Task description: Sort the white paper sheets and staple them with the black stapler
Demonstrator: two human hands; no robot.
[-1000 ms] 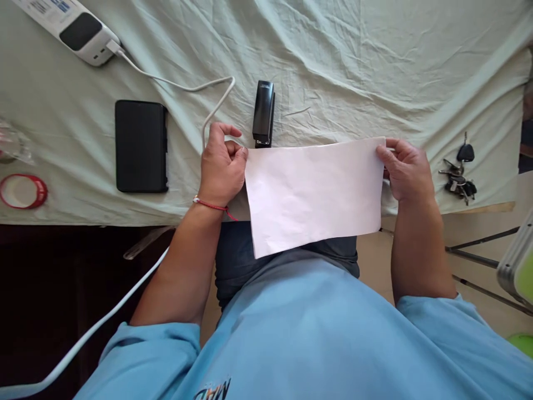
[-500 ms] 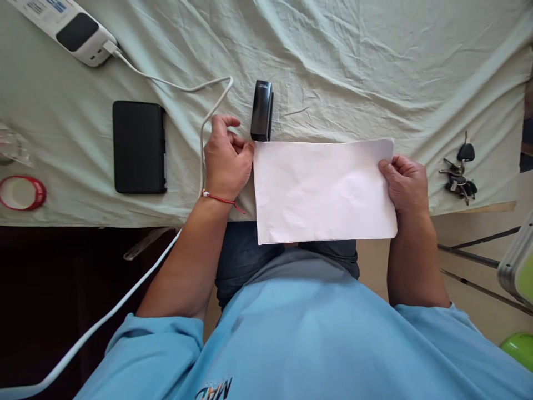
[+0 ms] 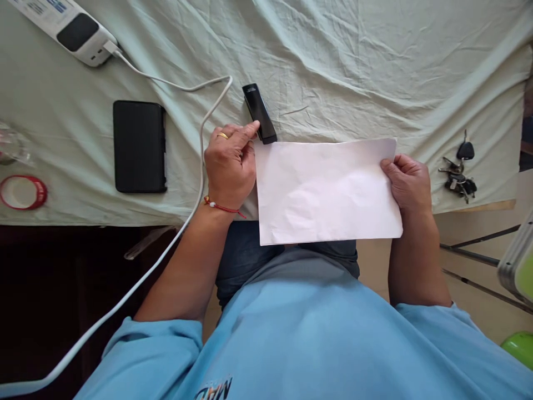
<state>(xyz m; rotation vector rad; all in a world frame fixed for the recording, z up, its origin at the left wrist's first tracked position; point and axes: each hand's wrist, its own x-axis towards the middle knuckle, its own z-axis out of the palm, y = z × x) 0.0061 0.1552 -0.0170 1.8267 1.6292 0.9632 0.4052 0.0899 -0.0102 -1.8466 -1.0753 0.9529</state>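
Note:
White paper (image 3: 327, 191), its edges looking like more than one layer, is held level over the table's front edge. My left hand (image 3: 231, 159) is closed at the paper's upper left corner, with its index finger reaching out to touch the side of a black stapler (image 3: 261, 116). That stapler lies tilted, its near end against the paper's top edge. On the opposite side, my right hand (image 3: 410, 180) pinches the paper's right edge, thumb on top and fingers underneath.
Left of my hands lie a black case (image 3: 139, 146), a white power strip (image 3: 85, 41) with a white cable (image 3: 202, 133), and a red tape roll (image 3: 40, 191). Keys (image 3: 458, 180) rest at the right. A pale green cloth (image 3: 333, 61) covers the table.
The stapler has turned, its far end swinging left and its near end right. My left index finger has come onto it. The paper and my right hand have shifted slightly right.

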